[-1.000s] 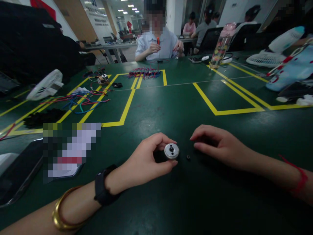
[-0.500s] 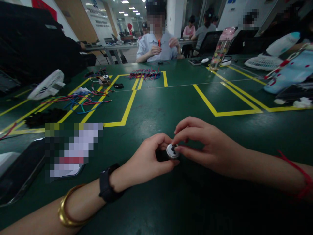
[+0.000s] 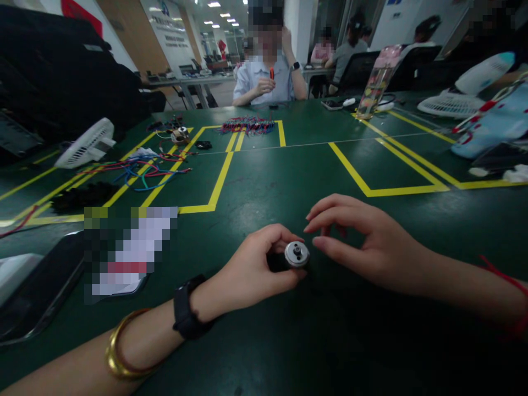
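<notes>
Head view. Near ctr: pinching round metal part (image 3: 297,259), face up, btwn thumb and fingers of L hand (image 3: 247,264); hovering w/ R hand (image 3: 367,242) just to the right, w/ fingers loosely spread, nothing visible in grasp. Could slip or roll if L grip slackens; could jar small ctr piece (image 3: 297,250) if bumped from right. Below, green table (image 3: 284,181) w/ yellow tape (image 3: 404,191); far, wire bundle (image 3: 247,126), co-worker (image 3: 258,71), ceiling lights (image 3: 214,4).

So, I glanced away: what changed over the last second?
The right hand reached the round silver metal part, then drew back rightward, open. The small dark ring left the green tabletop and now seems seated on the part's centre. Opposite, a person's hand rose toward their head. The left hand still holds the part.
</notes>
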`<action>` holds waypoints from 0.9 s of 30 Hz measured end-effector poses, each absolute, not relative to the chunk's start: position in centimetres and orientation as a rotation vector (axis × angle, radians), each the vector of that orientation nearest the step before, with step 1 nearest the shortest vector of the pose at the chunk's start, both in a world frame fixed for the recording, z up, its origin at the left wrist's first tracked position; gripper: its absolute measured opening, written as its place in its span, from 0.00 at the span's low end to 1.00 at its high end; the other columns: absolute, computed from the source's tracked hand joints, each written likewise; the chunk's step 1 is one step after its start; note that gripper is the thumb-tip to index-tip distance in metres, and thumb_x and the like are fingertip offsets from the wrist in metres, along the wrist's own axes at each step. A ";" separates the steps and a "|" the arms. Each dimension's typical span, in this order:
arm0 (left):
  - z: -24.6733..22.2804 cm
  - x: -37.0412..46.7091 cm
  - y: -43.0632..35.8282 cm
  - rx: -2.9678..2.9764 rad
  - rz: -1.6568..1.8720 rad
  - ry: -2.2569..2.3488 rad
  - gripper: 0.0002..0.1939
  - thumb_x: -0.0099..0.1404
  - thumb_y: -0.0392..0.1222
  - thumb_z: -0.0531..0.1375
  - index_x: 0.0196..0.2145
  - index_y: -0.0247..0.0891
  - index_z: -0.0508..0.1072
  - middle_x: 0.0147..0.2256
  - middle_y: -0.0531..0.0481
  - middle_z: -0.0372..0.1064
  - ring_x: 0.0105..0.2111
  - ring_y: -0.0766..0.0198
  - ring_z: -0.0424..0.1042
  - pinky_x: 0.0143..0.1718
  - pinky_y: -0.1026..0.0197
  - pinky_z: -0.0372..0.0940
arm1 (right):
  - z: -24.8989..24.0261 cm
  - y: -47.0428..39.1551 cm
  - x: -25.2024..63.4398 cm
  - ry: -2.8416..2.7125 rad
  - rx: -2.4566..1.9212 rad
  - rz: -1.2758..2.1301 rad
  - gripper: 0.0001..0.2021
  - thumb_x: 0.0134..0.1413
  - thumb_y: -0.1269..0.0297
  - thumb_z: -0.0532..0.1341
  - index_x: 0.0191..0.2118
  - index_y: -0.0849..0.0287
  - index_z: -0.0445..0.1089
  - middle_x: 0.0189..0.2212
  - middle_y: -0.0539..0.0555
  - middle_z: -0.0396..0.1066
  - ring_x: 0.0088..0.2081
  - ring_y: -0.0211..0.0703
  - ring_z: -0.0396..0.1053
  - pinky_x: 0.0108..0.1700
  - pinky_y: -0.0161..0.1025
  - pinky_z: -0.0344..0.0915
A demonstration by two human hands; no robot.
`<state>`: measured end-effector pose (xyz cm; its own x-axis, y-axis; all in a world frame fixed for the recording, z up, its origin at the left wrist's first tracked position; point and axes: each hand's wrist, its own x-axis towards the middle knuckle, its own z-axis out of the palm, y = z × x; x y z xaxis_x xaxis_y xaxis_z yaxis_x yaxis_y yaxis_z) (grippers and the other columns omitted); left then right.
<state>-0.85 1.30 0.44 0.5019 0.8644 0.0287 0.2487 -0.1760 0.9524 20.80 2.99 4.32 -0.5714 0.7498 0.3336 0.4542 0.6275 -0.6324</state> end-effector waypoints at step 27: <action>0.7 -0.9 1.2 1.717 0.713 0.979 0.16 0.56 0.33 0.66 0.41 0.36 0.68 0.38 0.51 0.72 0.37 0.63 0.72 0.39 0.62 0.67 | 2.5 3.1 21.4 -2.280 -0.888 0.710 0.10 0.56 0.66 0.63 0.45 0.60 0.71 0.41 0.55 0.67 0.38 0.40 0.68 0.40 0.38 0.66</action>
